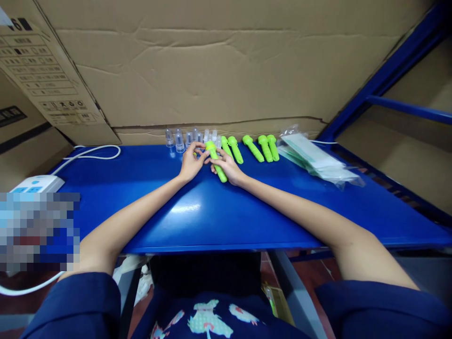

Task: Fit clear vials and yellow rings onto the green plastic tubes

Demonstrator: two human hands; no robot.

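Mid-frame, the right hand's (230, 169) grip holds one lime-green flashlight-shaped piece (221, 174), the left hand (191, 165) at its head, grip unclear — five similar pieces (254, 149) and separate clear caps (180, 142) waiting on the tabletop (219, 216).

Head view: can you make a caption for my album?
Right hand holding a green stick, left hand at its top, near more green sticks and clear caps on a blue table.

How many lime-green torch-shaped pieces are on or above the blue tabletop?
6: the held piece, in the right hand; a pair just beyond that hand; a single piece farther right; and a second pair beside the plastic packets. Others may be hidden.
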